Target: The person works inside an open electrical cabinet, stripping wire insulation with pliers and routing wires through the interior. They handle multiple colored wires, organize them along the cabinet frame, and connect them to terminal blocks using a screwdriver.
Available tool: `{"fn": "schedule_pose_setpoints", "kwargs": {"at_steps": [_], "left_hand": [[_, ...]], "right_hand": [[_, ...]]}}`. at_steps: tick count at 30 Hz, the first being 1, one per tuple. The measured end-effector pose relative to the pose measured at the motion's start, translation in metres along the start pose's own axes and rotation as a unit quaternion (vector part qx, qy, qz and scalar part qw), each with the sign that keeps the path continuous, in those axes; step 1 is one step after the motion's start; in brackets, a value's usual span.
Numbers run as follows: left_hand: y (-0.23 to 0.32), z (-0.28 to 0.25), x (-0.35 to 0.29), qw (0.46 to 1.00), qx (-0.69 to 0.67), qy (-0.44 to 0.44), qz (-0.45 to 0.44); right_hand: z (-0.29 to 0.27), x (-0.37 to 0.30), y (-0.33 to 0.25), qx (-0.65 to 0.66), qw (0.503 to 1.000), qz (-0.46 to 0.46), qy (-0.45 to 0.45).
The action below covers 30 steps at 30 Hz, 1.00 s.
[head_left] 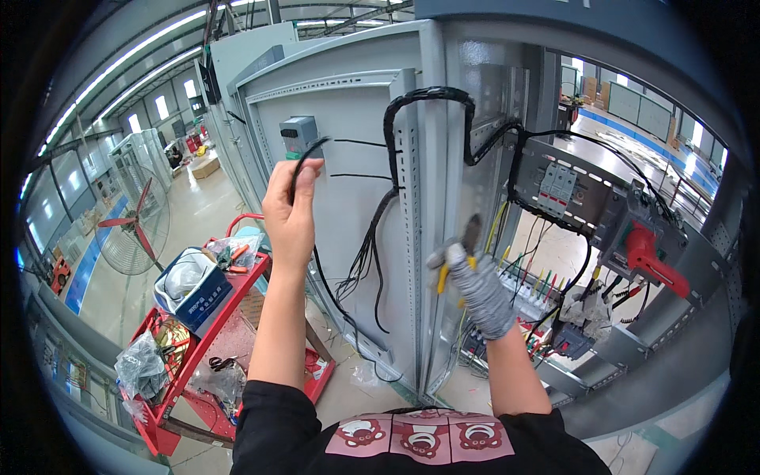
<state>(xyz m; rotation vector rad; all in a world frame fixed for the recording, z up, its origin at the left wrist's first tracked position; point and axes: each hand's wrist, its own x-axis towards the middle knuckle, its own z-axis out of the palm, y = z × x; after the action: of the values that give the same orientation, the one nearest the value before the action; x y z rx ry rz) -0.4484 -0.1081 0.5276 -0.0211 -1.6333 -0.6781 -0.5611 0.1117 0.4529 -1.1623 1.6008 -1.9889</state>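
Grey cabinet door (332, 229): black wiring harness (431, 93) already routed along its edge; lower wire tails (368, 252) apparently still unconnected. Gloved right hand (484, 299) grasps yellow-handled pliers (472, 233); left hand (290, 212) pinches a black wire (309, 150) before the door.

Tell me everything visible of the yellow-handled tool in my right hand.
The tool looks like pliers or cutters, with yellow handles and a dark, metallic-looking head pointing upward, leaning slightly right. Your right hand, in a grey glove, holds it before the grey cabinet, one handle showing at lower left. The glove hides its middle; its exact type is unclear.
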Motion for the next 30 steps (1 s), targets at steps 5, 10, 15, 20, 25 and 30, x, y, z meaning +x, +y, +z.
{"fn": "schedule_pose_setpoints", "kwargs": {"at_steps": [5, 10, 15, 20, 25, 30], "left_hand": [[0.000, 0.006, 0.008, 0.997, -0.052, -0.048, -0.009], [0.000, 0.020, 0.035, 0.990, -0.060, -0.114, 0.049], [-0.012, 0.019, 0.056, 0.980, -0.048, -0.186, 0.061], [-0.028, -0.003, 0.025, 0.970, -0.171, -0.157, -0.066], [-0.034, 0.004, 0.046, 0.982, -0.087, -0.164, 0.033], [-0.036, 0.018, 0.058, 0.968, -0.060, -0.238, 0.044]], "right_hand": [[0.038, 0.014, 0.017, -0.040, 0.998, 0.046, -0.030], [0.082, 0.047, -0.010, 0.062, 0.995, 0.052, -0.054], [0.104, 0.086, 0.006, 0.166, 0.981, 0.085, -0.052], [0.105, 0.085, 0.012, 0.069, 0.996, 0.056, 0.000], [0.108, 0.102, 0.003, 0.068, 0.995, 0.058, 0.037], [0.110, 0.107, -0.003, 0.014, 0.998, 0.045, 0.050]]}}
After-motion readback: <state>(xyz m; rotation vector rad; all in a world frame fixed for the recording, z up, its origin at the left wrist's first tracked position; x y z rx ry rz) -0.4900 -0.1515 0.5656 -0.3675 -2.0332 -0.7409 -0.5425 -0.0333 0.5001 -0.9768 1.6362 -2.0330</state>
